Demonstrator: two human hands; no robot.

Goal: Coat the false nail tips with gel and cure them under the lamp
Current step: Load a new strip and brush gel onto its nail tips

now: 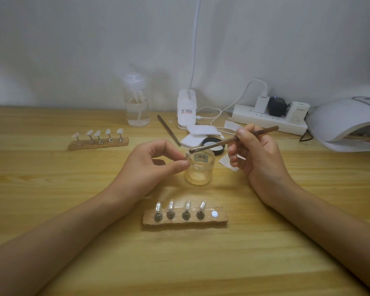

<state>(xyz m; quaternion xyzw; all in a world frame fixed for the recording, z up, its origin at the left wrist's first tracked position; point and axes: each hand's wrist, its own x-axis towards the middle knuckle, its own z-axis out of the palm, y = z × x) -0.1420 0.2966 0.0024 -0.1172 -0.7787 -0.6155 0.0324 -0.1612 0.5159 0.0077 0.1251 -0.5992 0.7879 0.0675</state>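
My left hand [156,161] pinches a small nail tip on its stand [187,155] between thumb and forefinger, just over the open glass gel jar [199,169]. A brown brush [233,140] is held in my right hand [259,152] like a pen, and its bristle end touches that tip. Close to me lies a wooden holder [185,218] with several glossy tips on metal stands and one bare magnet at its right end. A second holder [98,142] with several white tips sits at the back left. The white curing lamp [348,118] stands at the far right.
The jar's black lid [214,145] and white pads [198,135] lie behind the jar. A metal tool [168,132], a clear pump bottle [137,101], a white clip lamp base [186,110] and a power strip with plugs and cables [269,116] line the back by the wall.
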